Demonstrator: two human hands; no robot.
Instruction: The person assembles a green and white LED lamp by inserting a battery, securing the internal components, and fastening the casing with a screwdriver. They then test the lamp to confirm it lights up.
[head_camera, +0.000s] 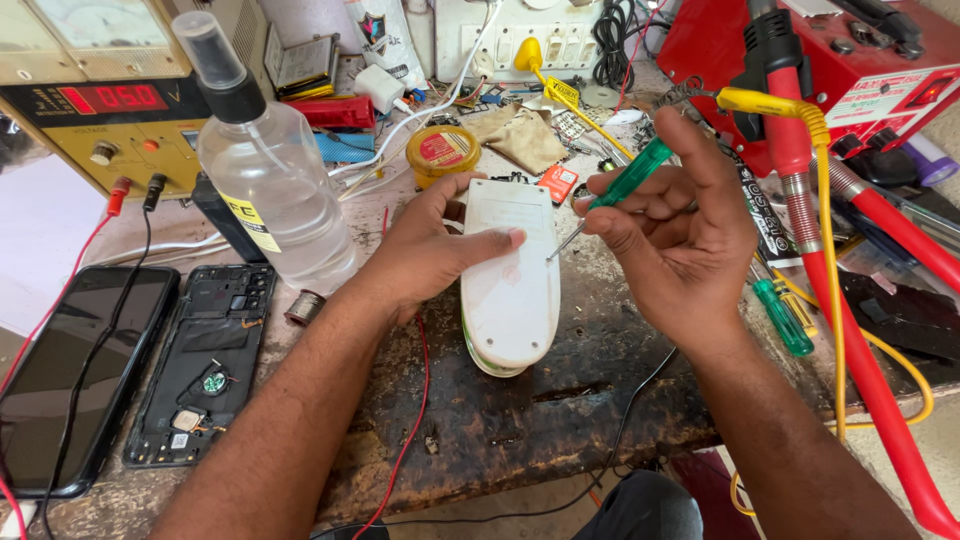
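Note:
My left hand (435, 250) grips a white oval device (512, 290) lying back-up on the worn dark bench, thumb across its upper face. My right hand (675, 225) is closed around a green-handled screwdriver (630, 180). The metal tip of the screwdriver points down-left and touches the device's right edge near my left thumb.
A clear spray bottle (270, 170) stands at left. An opened phone back (205, 360) and a black phone screen (75, 370) lie at the left edge. A power supply (100, 100) sits behind. A red soldering station (850, 70), red hose (860, 340) and a second green screwdriver (785, 315) are on the right.

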